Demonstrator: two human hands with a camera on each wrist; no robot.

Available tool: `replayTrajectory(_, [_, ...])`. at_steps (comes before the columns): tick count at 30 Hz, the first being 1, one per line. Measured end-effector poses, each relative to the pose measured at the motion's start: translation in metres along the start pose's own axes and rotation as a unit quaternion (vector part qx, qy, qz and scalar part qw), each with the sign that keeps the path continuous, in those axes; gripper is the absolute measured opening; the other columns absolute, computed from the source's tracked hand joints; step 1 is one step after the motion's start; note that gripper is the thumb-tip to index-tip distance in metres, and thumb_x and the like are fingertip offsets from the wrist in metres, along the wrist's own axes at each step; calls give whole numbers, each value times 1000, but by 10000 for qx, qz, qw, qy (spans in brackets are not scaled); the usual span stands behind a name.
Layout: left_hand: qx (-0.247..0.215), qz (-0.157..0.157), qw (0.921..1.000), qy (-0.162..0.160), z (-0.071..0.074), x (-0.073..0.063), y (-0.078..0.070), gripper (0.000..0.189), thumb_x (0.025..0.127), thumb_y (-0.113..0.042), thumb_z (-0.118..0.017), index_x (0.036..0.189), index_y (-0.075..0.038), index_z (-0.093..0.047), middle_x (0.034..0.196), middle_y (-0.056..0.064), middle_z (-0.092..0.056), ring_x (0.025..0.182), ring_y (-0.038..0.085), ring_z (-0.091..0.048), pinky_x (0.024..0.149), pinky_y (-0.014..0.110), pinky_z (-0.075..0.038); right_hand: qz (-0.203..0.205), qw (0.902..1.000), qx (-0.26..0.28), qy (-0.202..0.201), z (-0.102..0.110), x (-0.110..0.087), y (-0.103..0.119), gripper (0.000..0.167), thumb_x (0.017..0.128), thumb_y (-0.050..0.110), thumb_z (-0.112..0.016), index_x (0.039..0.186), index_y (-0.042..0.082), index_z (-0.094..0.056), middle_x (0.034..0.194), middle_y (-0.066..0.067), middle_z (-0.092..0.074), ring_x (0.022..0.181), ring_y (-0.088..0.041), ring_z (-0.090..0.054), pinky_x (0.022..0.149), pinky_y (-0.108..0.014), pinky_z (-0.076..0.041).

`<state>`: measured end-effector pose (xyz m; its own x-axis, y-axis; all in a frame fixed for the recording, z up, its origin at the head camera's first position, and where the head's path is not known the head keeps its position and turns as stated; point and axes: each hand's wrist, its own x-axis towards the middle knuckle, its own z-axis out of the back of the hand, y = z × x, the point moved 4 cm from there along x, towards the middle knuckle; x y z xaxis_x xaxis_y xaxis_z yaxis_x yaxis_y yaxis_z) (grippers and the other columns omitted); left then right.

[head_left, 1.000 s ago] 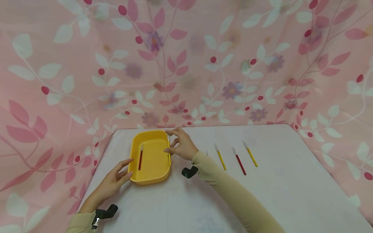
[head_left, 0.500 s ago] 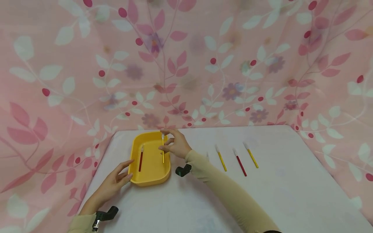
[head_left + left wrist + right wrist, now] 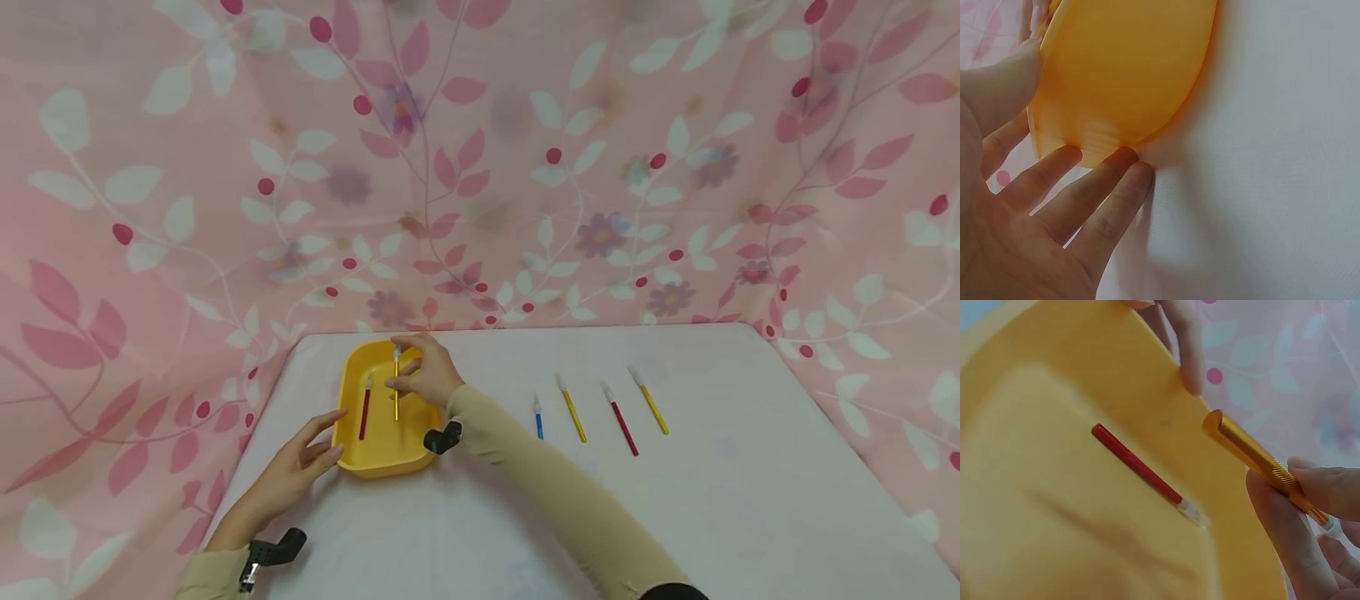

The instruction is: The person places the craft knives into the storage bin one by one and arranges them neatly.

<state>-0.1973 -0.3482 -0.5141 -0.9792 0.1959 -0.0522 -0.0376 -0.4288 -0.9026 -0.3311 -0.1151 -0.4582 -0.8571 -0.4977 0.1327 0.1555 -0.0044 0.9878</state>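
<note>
My right hand pinches a gold-yellow craft knife between thumb and fingers, over the yellow plastic tray. In the right wrist view, that craft knife shows a knurled collar, and its capped end lies back among the fingers. A red craft knife with a clear cap lies on the tray floor along the left side. At the tray's left wall, my left hand touches the outside and rim with its fingertips and thumb. The left wrist view shows these fingers extended and spread against the wall.
To the right on the white-covered table lie several capped craft knives: a blue one, a yellow one, a red one and another yellow one. A pink floral cloth hangs behind and at the sides.
My right hand has carried the yellow craft knife leftward, from the tray's right rim to over its middle. The blue craft knife has come into view. My left hand stays at the tray.
</note>
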Motion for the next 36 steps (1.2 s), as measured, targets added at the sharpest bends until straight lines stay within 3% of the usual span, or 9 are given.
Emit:
replayTrajectory(5, [19, -17, 10000, -3, 1, 0, 1, 65, 111, -23, -68, 168, -12, -38, 176, 22, -27, 150, 58, -41, 107, 41, -57, -305, 9994, 171, 22, -14, 7, -11, 68, 91, -16, -80, 153, -4, -55, 142, -20, -54, 91, -50, -77, 78, -48, -68])
replayTrajectory(14, [15, 27, 10000, -7, 1, 2, 0, 64, 111, -23, -68, 168, -12, -38, 176, 21, -27, 151, 58, -40, 108, 44, -57, -666, 9958, -627, -11, -22, 17, -17, 74, 89, -12, -86, 156, -1, -56, 144, -16, -58, 74, -26, -77, 73, -43, -68])
replayTrajectory(21, [-43, -18, 10000, -15, 1, 0, 3, 64, 111, -20, -68, 167, -12, -39, 175, 23, -30, 148, 56, -45, 106, 40, -58, -937, 9915, -901, 46, -28, 21, -21, 77, 87, -16, -84, 157, -1, -55, 144, -21, -55, 74, -41, -77, 69, -46, -68])
replayTrajectory(29, [-47, -99, 9999, -45, 1, -1, 3, 63, 111, -19, -68, 167, -13, -40, 174, 23, -32, 147, 56, -48, 106, 40, -59, -1264, 9870, -992, -65, -41, 26, -29, 75, 87, -15, -86, 155, 2, -59, 138, -16, -56, 72, -35, -78, 69, -44, -68])
replayTrajectory(33, [41, -68, 9999, -67, 1, -1, 4, 63, 111, -20, -69, 167, -13, -40, 175, 21, -32, 147, 55, -49, 106, 36, -58, -1187, 9804, -1568, -108, -43, 31, -36, 73, 85, -7, -92, 151, 4, -63, 131, -11, -60, 88, -24, -75, 80, -38, -67])
replayTrajectory(36, [56, -64, 10000, -34, 1, -2, 5, 64, 111, -21, -68, 167, -12, -39, 175, 21, -31, 146, 54, -49, 106, 36, -58, -1230, 9656, -2287, -135, -44, 37, -45, 71, 84, 4, -96, 148, 8, -67, 126, -6, -63, 108, -19, -66, 96, -31, -60])
